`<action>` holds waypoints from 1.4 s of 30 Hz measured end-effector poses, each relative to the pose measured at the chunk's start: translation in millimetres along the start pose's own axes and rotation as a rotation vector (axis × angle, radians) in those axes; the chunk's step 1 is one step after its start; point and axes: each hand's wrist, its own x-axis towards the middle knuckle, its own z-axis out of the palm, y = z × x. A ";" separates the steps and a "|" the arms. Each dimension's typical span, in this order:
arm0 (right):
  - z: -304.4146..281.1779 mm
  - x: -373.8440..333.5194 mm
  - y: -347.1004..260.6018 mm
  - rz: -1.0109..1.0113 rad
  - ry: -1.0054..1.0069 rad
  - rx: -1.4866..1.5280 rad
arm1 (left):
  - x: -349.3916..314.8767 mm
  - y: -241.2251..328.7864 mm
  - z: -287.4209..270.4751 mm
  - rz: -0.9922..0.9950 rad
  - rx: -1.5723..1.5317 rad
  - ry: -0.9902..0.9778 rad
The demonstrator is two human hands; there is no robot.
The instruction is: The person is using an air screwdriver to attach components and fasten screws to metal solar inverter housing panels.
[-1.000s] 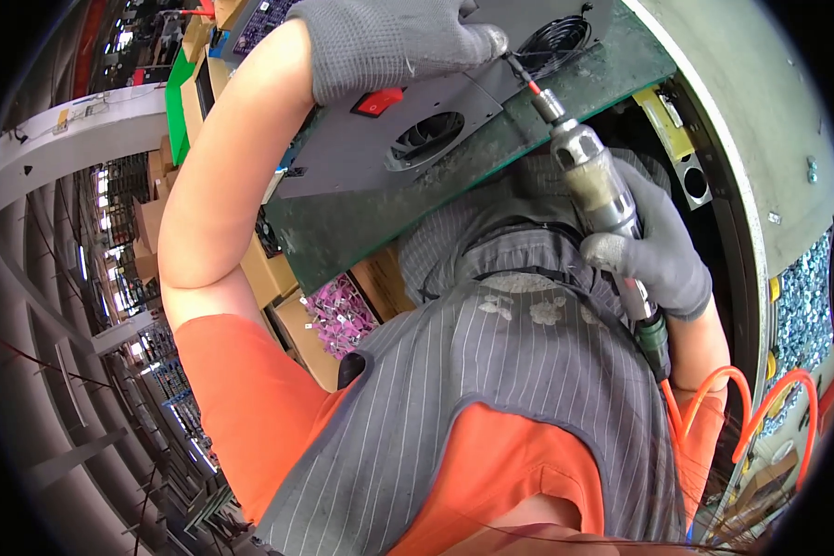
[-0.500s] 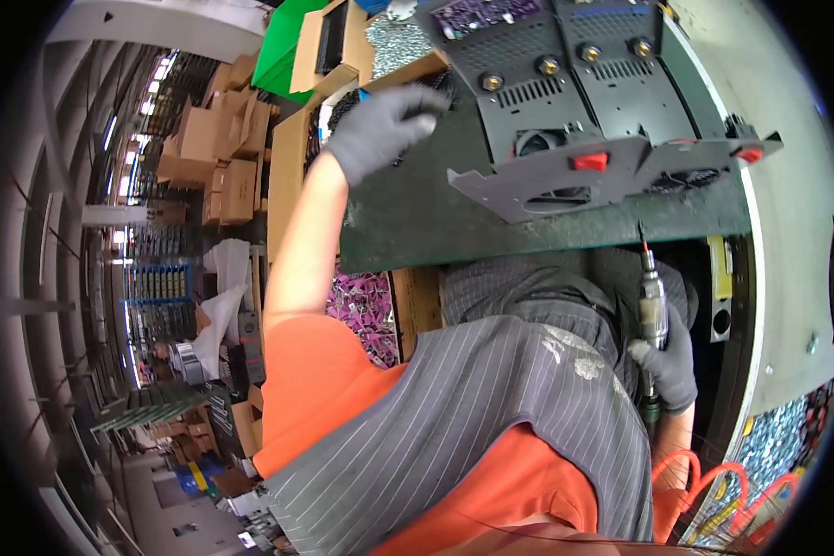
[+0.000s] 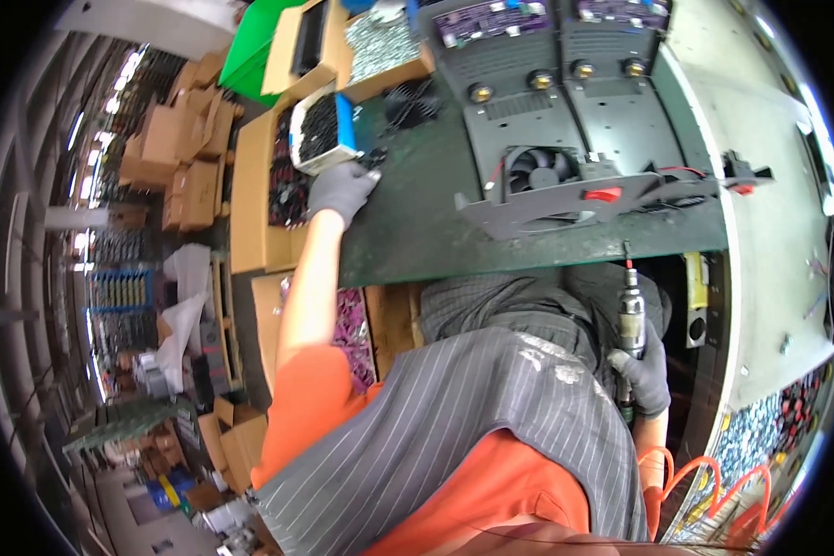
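My left hand (image 3: 342,191), in a grey glove, rests low over the left side of the dark green bench top, its fingers drawn together beside a small cluster of black parts (image 3: 372,158). Whatever is at its fingertips is too small to name. In my right hand (image 3: 647,375), also gloved, is a power screwdriver (image 3: 631,320), held upright near my lap with its bit pointing toward the bench. Two dark metal chassis (image 3: 519,125) stand side by side ahead, with purple circuit boards (image 3: 491,22), a black fan (image 3: 538,172) and a red switch (image 3: 602,195) on the near panel.
A white-and-blue box of small black parts (image 3: 320,130) sits above my left hand. Beyond it are cardboard boxes, one with silvery screws (image 3: 385,42), and a green bin (image 3: 258,46). A loose black fan (image 3: 411,104) lies on the bench. A red coiled hose (image 3: 713,463) hangs at lower right.
My left hand has come down and left from above the bench, its spread fingers drawing together by the small black parts. My right hand keeps hold of the screwdriver. The whole view has shifted slightly.
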 end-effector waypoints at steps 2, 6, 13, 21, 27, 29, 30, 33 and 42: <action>1.3 2.8 0.4 0.023 -0.021 0.003 | 4.7 -3.4 -0.3 -0.033 0.086 -0.021; 0.1 2.4 2.0 0.013 -0.024 0.020 | -10.9 16.1 0.1 0.014 0.193 0.119; -0.2 4.1 -1.1 -0.022 -0.014 -0.008 | -36.9 -6.1 32.4 0.337 0.010 0.378; -0.7 -0.9 1.6 -0.023 -0.015 -0.003 | -60.6 -10.3 32.9 0.056 -1.412 -0.140; 4.8 -7.0 2.0 0.014 0.003 0.109 | -131.8 60.9 34.3 0.513 -0.729 -0.667; 3.7 -9.2 -11.4 0.010 -0.040 0.078 | -134.1 93.1 58.0 0.688 -0.875 -0.834; 3.4 -12.5 -11.3 -0.001 -0.054 0.072 | -133.2 106.8 75.7 0.655 -1.101 -0.941; 5.7 -20.5 -28.7 -0.040 -0.098 0.049 | -135.9 153.8 93.3 0.469 -1.453 -1.074; 3.4 -41.3 -37.8 -0.044 -0.111 -0.065 | -132.7 205.3 122.9 0.180 -1.773 -1.144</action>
